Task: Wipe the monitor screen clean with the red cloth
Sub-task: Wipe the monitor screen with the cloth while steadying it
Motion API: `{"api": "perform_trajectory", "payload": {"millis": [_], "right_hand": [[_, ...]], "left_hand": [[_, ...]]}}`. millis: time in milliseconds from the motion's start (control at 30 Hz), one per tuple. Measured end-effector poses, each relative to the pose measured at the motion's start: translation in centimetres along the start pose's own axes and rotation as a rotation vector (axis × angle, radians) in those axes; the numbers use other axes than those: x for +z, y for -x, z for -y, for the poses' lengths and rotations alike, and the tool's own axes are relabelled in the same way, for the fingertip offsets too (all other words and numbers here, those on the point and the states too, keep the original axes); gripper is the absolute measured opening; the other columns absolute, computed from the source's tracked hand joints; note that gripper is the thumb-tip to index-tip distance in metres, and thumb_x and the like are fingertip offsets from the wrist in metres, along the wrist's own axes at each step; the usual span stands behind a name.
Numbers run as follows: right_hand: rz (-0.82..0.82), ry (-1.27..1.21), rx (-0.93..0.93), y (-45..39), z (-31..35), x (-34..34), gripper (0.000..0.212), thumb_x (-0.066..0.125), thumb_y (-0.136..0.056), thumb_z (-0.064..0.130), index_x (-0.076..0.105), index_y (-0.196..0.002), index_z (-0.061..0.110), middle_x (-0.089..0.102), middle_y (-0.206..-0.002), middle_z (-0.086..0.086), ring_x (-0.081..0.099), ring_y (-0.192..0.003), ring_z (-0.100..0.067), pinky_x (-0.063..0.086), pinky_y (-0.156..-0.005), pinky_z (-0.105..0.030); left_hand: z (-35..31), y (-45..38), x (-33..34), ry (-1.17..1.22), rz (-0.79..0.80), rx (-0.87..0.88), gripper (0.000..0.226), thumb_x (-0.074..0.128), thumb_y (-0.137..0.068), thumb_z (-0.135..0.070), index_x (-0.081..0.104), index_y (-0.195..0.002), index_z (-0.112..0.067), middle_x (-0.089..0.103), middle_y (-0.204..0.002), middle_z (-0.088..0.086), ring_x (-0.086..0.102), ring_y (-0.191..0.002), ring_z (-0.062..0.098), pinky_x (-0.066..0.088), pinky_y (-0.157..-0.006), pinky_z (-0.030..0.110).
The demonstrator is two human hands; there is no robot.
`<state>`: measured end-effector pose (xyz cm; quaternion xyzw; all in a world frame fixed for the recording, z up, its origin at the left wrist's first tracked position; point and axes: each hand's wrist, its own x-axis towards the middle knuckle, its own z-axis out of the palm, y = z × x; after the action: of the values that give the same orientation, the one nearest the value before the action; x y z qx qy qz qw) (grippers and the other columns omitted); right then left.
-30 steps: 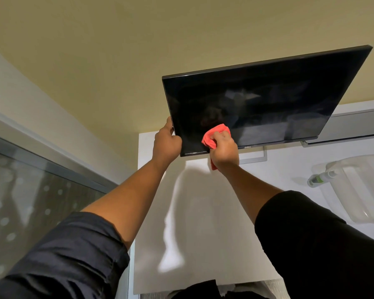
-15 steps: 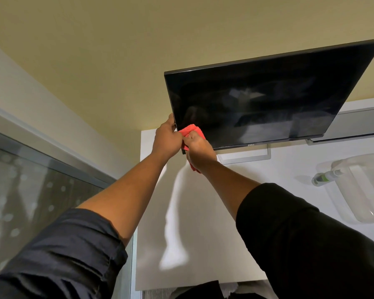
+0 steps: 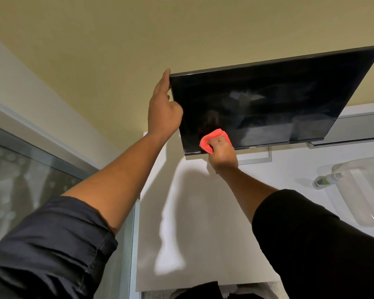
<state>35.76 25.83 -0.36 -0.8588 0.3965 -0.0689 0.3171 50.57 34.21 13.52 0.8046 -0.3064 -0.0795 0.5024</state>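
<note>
A black monitor (image 3: 268,100) with a dark, switched-off screen stands on a white desk (image 3: 203,212), its screen tilted toward me. My left hand (image 3: 163,108) holds the monitor's left edge, fingers reaching up to the top left corner. My right hand (image 3: 222,153) is closed on a bunched red cloth (image 3: 209,140) and presses it against the screen's lower left part, just above the bottom bezel.
A clear plastic tub (image 3: 358,190) lies on the desk at the right with a white and green spray bottle (image 3: 326,180) beside it. A grey flat panel (image 3: 354,128) sits behind the monitor. A glass partition (image 3: 30,180) borders the desk on the left.
My left hand slid up the monitor's left edge from the bottom corner to the top. My right hand with the cloth moved left to the bottom corner, then back right along the lower screen.
</note>
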Motion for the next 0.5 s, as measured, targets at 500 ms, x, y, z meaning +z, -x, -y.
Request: {"api": "perform_trajectory", "payload": {"millis": [500], "right_hand": [[0.148,0.062,-0.277,0.1,4.3,2.6,0.034,0.038,-0.101,0.019,0.056,-0.13,0.014,0.06,-0.122,-0.01,0.058,-0.107,-0.031,0.048,-0.09,-0.039]], "left_hand": [[-0.3,0.9,0.3,-0.177,0.012,0.06,0.088,0.039,-0.075,0.006,0.029,-0.155,-0.031,0.036,-0.156,-0.003,0.044,-0.136,0.013,0.043,-0.094,0.017]]}}
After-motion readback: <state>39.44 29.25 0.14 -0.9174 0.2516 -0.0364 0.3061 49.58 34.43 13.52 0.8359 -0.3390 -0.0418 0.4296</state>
